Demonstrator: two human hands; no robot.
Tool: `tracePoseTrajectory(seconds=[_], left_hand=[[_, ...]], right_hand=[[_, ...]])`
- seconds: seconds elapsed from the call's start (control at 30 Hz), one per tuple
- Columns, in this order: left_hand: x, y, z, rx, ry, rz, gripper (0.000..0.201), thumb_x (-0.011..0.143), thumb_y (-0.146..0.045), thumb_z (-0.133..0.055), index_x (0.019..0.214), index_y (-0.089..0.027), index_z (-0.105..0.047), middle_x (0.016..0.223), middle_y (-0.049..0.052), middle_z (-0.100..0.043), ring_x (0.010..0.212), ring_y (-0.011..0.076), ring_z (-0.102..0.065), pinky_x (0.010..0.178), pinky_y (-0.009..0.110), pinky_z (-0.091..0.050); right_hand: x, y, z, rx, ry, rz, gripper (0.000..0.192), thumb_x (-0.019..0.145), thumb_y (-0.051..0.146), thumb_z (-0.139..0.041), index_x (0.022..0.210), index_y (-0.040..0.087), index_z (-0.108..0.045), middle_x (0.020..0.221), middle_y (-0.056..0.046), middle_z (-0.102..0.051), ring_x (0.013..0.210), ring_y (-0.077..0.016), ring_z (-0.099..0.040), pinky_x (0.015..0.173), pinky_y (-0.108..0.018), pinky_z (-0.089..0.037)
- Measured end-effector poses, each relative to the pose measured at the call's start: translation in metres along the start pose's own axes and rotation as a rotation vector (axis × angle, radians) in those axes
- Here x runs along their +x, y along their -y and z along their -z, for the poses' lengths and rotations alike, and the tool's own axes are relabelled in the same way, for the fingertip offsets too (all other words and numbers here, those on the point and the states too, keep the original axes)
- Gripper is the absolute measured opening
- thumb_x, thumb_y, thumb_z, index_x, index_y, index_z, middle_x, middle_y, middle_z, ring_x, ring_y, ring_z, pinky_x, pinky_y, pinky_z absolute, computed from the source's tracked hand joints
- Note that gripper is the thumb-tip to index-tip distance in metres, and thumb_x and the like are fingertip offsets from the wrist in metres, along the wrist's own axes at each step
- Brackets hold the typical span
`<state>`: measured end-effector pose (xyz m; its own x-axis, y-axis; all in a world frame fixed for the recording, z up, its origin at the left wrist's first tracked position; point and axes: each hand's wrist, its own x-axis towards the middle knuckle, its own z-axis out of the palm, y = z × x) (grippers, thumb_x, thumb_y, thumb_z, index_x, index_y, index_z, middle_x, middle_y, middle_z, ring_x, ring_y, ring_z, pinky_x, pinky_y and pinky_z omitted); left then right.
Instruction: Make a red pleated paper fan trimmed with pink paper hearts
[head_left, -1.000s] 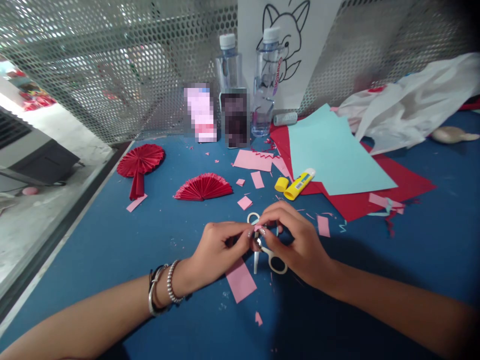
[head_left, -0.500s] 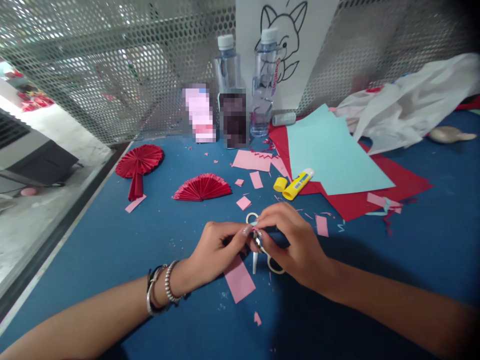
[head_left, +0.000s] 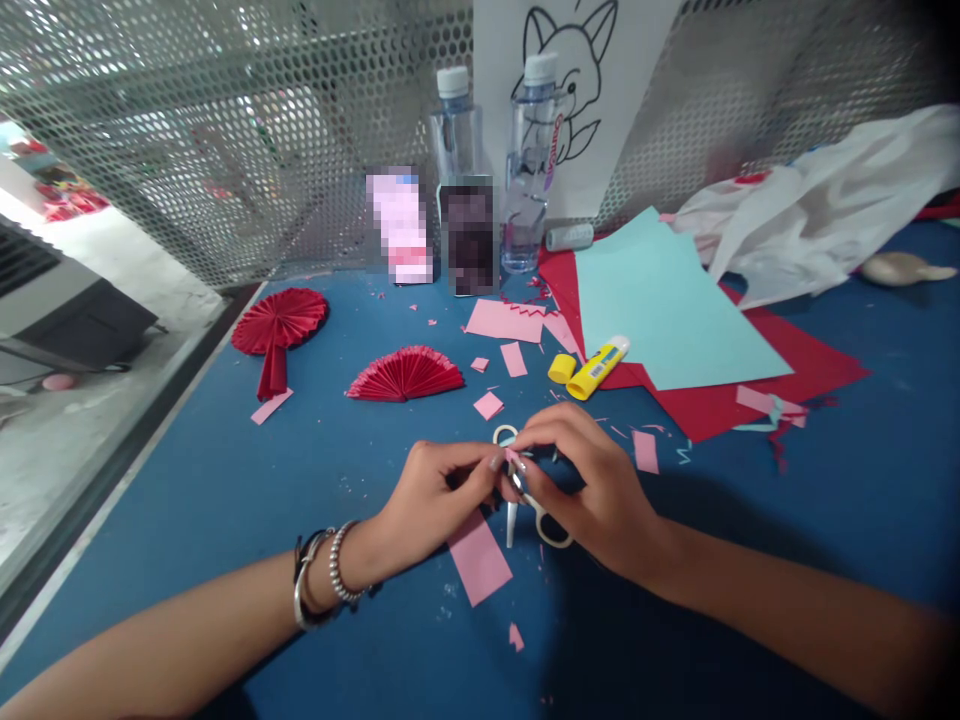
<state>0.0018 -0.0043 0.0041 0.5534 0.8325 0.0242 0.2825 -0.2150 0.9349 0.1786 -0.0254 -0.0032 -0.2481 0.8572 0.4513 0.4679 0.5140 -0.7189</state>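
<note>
Hands, left (head_left: 431, 495) and right (head_left: 592, 485), fingertips meeting, pinching pink scrap (head_left: 513, 458) above scissors (head_left: 525, 497).

Left hand (head_left: 431, 500), right hand (head_left: 589, 490) fingertips pinched together, forearms angled inward.

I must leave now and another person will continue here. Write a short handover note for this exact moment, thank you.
Left hand and right hand: fingertips pinch one small pink paper piece together, above the white scissors lying on the blue table.
Pink rectangle lies below the hands.
Done: two red folded fans.
Glue stick lies uncapped by its cap.
Left: the pink piece is unfinished; light blue and red sheets lie on the table.
</note>
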Motion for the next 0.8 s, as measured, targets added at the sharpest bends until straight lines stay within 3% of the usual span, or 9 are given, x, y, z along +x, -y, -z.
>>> tracePoseTrajectory(seconds=[0.2,0.43,0.63,0.8], left_hand=[[0.0003,-0.0006,0.0002,0.034,-0.016,-0.003,0.031,0.091,-0.025,-0.042,0.083,-0.016,-0.07,0.064,-0.001,-0.064,0.058,0.008,-0.054,0.059,0.019,-0.042],[0.0014,0.0004,0.0008,-0.047,-0.088,0.048,0.03,0.091,-0.027,-0.044,0.081,-0.016,-0.07,0.063,-0.002,-0.064,0.056,0.0066,-0.054,0.057,0.016,-0.042],[0.0006,-0.0007,0.0016,-0.09,-0.123,0.093,0.045,0.094,-0.033,-0.034,0.077,-0.015,-0.072,0.062,0.0,-0.064,0.056,0.0063,-0.052,0.057,0.017,-0.039],[0.0015,-0.0004,0.0009,-0.12,-0.114,0.07,0.031,0.091,-0.03,-0.043,0.084,-0.016,-0.07,0.063,-0.001,-0.065,0.056,0.0063,-0.054,0.057,0.016,-0.042]], right_hand=[[-0.002,-0.003,0.0003,-0.05,-0.002,0.029,0.008,0.084,0.018,-0.052,0.09,0.02,-0.057,0.091,-0.001,-0.055,0.087,-0.013,-0.051,0.077,-0.029,-0.04],[-0.003,-0.0002,-0.0007,-0.202,0.056,0.078,0.024,0.082,0.015,-0.05,0.106,0.018,-0.055,0.105,-0.005,-0.052,0.099,-0.0173,-0.047,0.086,-0.033,-0.039],[-0.003,0.0033,-0.0018,-0.359,0.119,0.104,0.031,0.079,0.014,-0.05,0.11,0.016,-0.051,0.114,-0.009,-0.049,0.103,-0.0223,-0.045,0.087,-0.039,-0.039],[-0.0025,0.0033,-0.0004,-0.374,0.122,0.124,0.032,0.08,0.014,-0.048,0.112,0.018,-0.051,0.117,-0.008,-0.048,0.106,-0.0233,-0.044,0.089,-0.041,-0.037]])
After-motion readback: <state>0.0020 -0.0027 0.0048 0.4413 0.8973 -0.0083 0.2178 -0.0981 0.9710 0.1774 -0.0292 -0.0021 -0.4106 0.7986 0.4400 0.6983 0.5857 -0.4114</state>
